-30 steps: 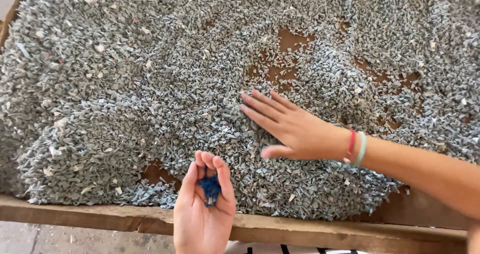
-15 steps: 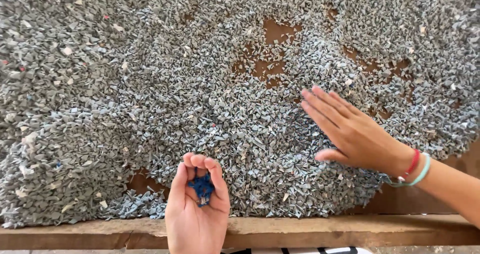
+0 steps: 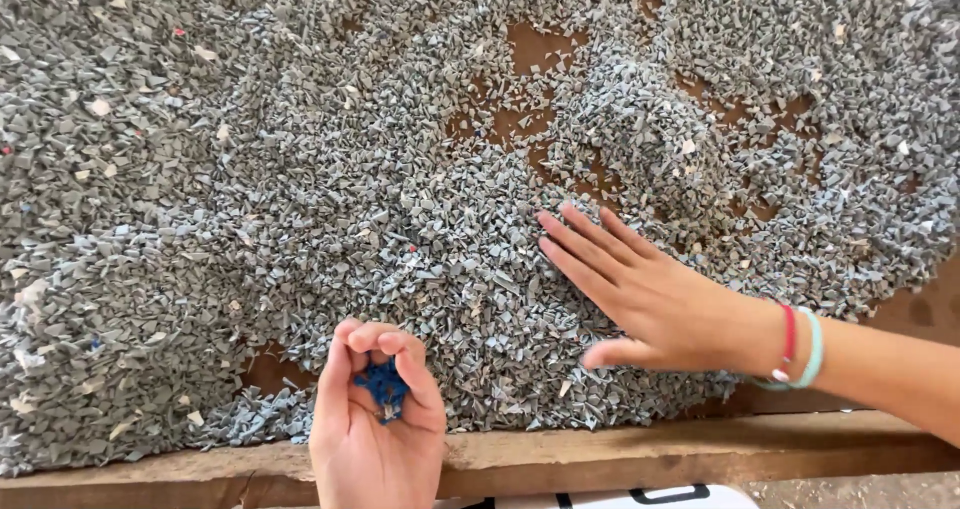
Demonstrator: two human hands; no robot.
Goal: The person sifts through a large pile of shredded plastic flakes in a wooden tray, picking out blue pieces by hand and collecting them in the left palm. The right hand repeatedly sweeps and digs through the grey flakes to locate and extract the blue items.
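Note:
A thick layer of small grey plastic flakes [image 3: 300, 189] covers a brown wooden table. My left hand [image 3: 375, 439] is cupped palm up at the near edge, its fingers curled around a small heap of blue flakes [image 3: 383, 387]. My right hand [image 3: 660, 304] lies flat, palm down, on the grey flakes to the right, fingers together and pointing up-left. It holds nothing. Red and pale green bands [image 3: 800, 347] circle its wrist.
A rough wooden rail [image 3: 620, 454] borders the near side of the table. Bare brown patches [image 3: 535, 49] show through the flakes at upper centre and right. A few pale and red bits lie among the grey at the left.
My right hand slid to the right across the flakes, then back towards the left. My left hand stays cupped on the blue flakes at the near edge.

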